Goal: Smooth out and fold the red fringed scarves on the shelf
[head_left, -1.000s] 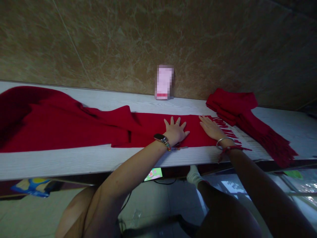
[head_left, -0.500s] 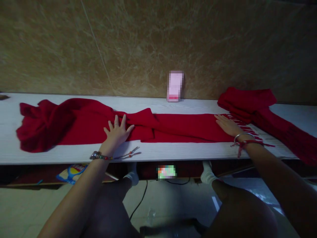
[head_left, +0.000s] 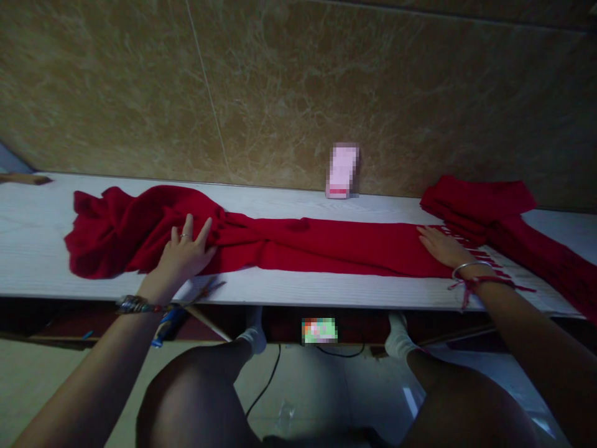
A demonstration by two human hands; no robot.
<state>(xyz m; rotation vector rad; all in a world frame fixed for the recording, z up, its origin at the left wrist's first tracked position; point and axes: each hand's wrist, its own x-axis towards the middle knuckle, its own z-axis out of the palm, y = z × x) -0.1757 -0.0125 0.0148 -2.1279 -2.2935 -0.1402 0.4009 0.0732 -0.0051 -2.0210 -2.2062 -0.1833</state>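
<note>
A long red scarf [head_left: 321, 246] lies stretched along the white table [head_left: 289, 289], bunched into folds at its left end [head_left: 107, 230]. My left hand [head_left: 184, 255] lies flat on the scarf beside the bunched part, fingers spread, a ring on one finger and beaded bracelets at the wrist. My right hand [head_left: 443, 247] presses flat on the scarf's right end by its fringe, with a silver bangle and red string at the wrist. Neither hand grips anything.
A second red scarf [head_left: 485, 205] lies folded at the table's right end, its fringed end trailing toward the front edge. A small pink box [head_left: 342, 171] stands against the marble wall. My knees and white socks show under the table, with a cable on the floor.
My left hand has slid leftward along the scarf, from beside my right hand to the bunched part. My right hand has stayed on the fringed end. The view has turned left.
</note>
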